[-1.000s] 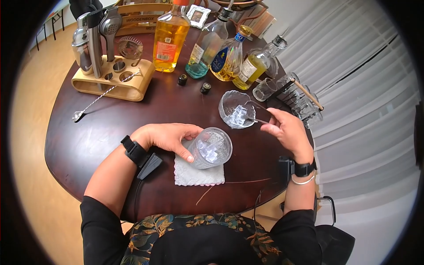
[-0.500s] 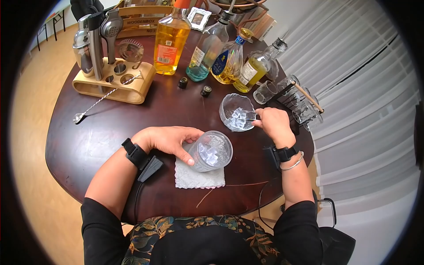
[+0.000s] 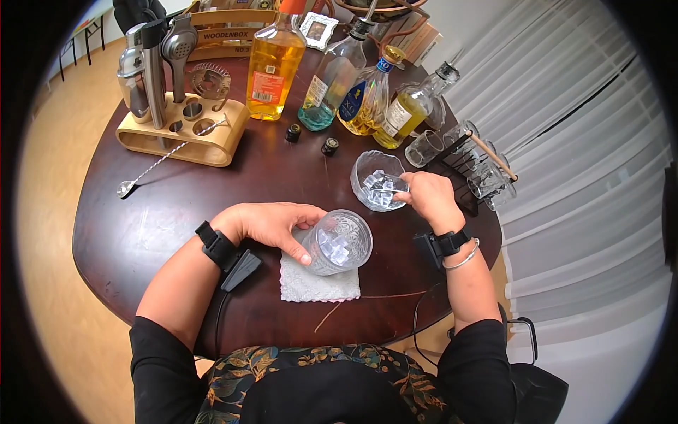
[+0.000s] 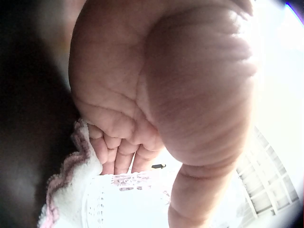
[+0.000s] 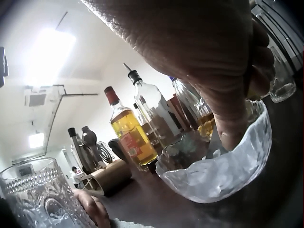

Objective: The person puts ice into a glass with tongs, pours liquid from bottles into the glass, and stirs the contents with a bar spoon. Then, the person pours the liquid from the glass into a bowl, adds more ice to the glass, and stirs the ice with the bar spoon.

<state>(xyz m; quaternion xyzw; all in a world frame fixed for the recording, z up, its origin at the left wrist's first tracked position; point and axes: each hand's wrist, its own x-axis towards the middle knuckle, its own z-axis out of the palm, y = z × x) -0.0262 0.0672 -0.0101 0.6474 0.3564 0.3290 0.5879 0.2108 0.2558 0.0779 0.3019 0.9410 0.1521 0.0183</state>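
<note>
My left hand (image 3: 272, 225) grips a clear patterned glass (image 3: 353, 227) from the left, thumb on the near side and fingers behind. Ice cubes (image 3: 333, 247) lie in the glass, which stands over a white lace-edged cloth (image 3: 314, 285). At the right, my right hand (image 3: 432, 198) pinches metal tongs (image 3: 400, 187) whose tips dip among ice cubes (image 3: 378, 185) in a wavy glass bowl (image 3: 361, 168). The right wrist view has the thumb (image 5: 232, 130) at the bowl's rim; most of the tongs are hidden there. Only palm and fingers fill the left wrist view.
Behind the bowl stand several bottles, among them an orange-capped bottle (image 3: 272, 71). Two small black caps (image 3: 329, 145) sit before them. A wooden bar-tool stand (image 3: 176, 152) with a twisted bar spoon (image 3: 152, 166) is at left; a rack of glasses (image 3: 487, 169) at right.
My right hand has come left over the bowl's edge, and the tongs have swung from spread apart to reaching into the ice. The left hand and the glass stay in place.
</note>
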